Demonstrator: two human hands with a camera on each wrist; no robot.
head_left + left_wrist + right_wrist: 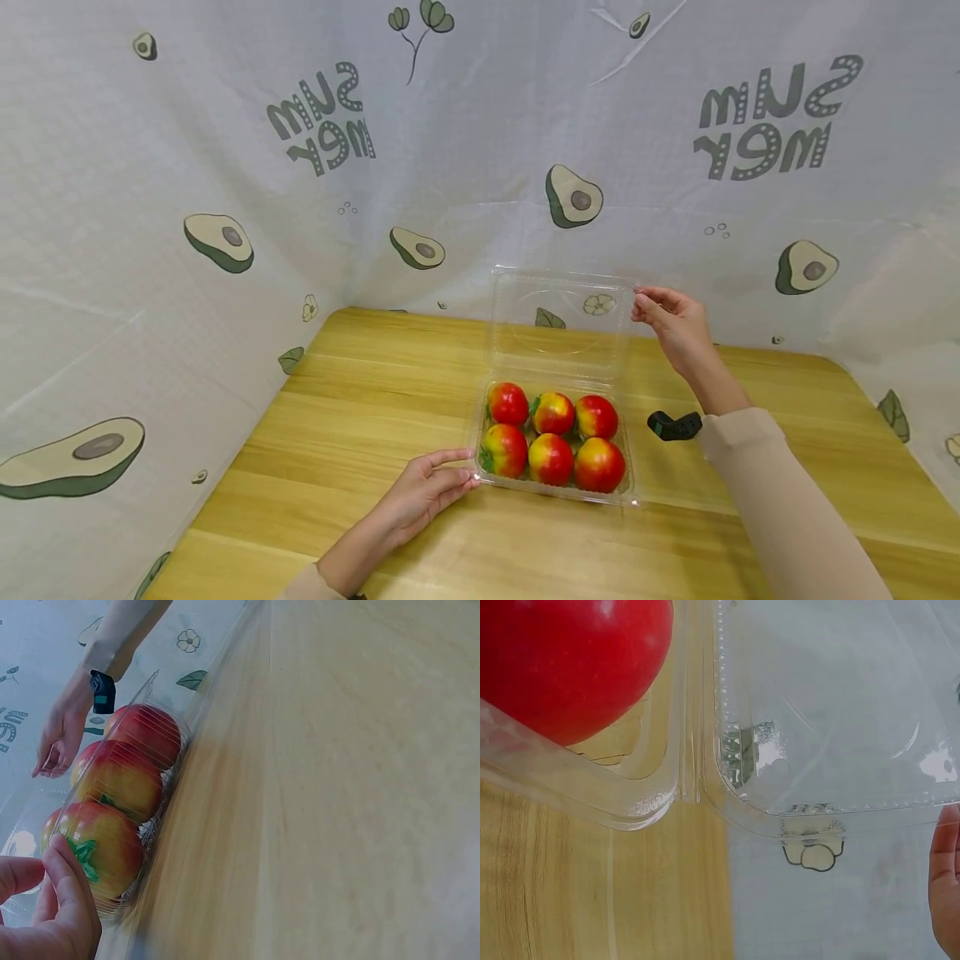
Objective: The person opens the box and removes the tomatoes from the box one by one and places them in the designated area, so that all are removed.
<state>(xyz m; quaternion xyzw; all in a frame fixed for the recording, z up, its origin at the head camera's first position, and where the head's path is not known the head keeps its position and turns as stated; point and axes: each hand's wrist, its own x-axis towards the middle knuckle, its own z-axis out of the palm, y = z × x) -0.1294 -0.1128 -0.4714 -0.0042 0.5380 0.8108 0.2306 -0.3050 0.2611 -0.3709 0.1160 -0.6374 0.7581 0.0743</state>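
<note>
Right hand is pinching upright lid corner of clear box w/ six apples; left hand, fingers straight, is touching box's front-left edge on worktop. Small black object is hard to make out.

Tabletop: left half bare wood, open passage from near edge to far edge. Right of middle, clear clamshell box blocks the way; its lid stands raised toward the far edge, walling off approach from behind. Six fruits fill the tray, no gaps between. Small black object just right of box narrows that lane. Avocado-print curtain closes far and left edges.
</note>
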